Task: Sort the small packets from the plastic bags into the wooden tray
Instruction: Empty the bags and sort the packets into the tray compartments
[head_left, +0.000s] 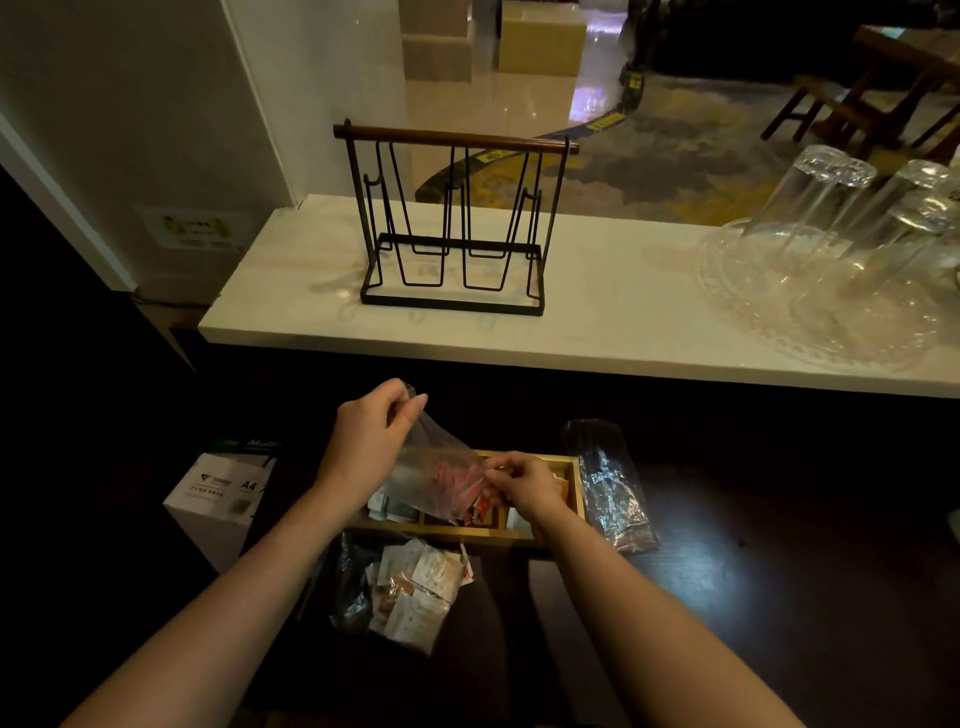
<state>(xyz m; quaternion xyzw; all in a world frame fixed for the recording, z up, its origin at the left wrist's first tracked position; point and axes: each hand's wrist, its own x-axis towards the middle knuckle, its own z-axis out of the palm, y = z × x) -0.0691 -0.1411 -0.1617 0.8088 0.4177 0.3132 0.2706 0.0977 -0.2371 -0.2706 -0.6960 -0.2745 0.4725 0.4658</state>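
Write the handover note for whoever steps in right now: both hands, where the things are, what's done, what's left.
Left hand: pinches the top of a clear bag, held up over the wooden tray.
Right hand: at the bag's lower end, fingers on the red packets.
Done: some packets already lie in the tray's compartments.
Left: empty this bag; a second bag of packets lies in front of the tray, a crinkled bag to its right.

I see the wooden tray (540, 535) on the low table (753, 519), one bag of packets (410, 597) just in front of it and another bag (613, 488) at its right. A paper box (218, 499) stands left. Behind, the wire rack (452, 223) sits on the raised counter (597, 322), glasses (831, 218) at its right.
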